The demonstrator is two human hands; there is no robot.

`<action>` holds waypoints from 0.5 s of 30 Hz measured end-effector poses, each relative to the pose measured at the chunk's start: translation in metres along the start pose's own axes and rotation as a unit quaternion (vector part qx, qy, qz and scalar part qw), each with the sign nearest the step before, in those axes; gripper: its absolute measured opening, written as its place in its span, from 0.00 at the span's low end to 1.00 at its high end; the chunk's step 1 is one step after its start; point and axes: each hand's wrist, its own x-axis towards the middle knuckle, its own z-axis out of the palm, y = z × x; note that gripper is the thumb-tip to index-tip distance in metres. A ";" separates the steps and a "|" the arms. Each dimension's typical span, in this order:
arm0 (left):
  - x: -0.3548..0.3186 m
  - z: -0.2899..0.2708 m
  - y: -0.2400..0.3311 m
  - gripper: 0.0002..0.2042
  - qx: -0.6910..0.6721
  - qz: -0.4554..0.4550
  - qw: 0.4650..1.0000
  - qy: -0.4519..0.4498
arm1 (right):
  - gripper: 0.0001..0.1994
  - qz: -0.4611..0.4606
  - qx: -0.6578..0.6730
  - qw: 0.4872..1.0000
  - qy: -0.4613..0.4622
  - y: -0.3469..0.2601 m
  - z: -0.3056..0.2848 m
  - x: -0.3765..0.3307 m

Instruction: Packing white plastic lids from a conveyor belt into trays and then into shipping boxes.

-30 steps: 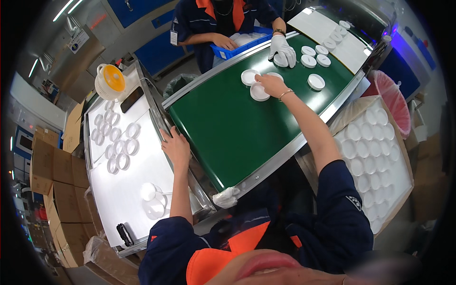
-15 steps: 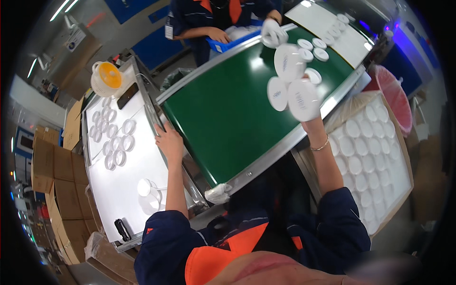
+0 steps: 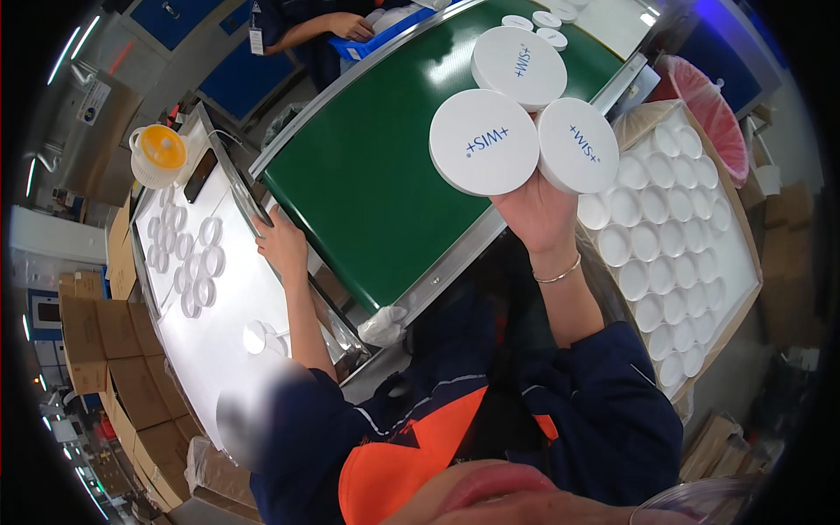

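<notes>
Three white round lids (image 3: 486, 144) with blue print on their flat tops are bunched together above the near right part of the green conveyor belt (image 3: 350, 192). From underneath, my right hand (image 3: 544, 219) holds them; the lids hide most of its fingers. At the left, my left hand (image 3: 282, 247) lies with fingers stretched out on the metal edge between the belt and the white worktable (image 3: 188, 337). Nothing shows in it. Smaller-looking white lids (image 3: 551, 38) lie on the belt's far end.
Clear rings (image 3: 203, 262) stand in rows on the white table, near a phone (image 3: 201, 175) and a white pot with an orange top (image 3: 162, 149). A box of white round pieces (image 3: 652, 241) stands at the right. Across the belt, a co-worker's hand (image 3: 350, 26) reaches into a blue bin (image 3: 372, 39).
My right hand has brought the three lids nearer to me, and their printed faces now turn up more squarely. The view has shifted. My left hand stays on the table edge.
</notes>
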 end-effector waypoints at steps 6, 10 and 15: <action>-0.004 -0.001 -0.006 0.26 0.009 0.001 1.000 -0.002 | 0.18 -0.003 -0.060 0.997 0.054 0.014 0.015 -0.004; -0.004 0.000 -0.006 0.27 0.001 0.000 1.000 0.000 | 0.18 0.025 -0.025 0.999 0.020 0.014 0.016 -0.006; -0.004 -0.004 -0.006 0.27 0.004 -0.009 1.000 -0.013 | 0.19 0.033 -0.027 0.999 0.005 0.021 0.023 -0.007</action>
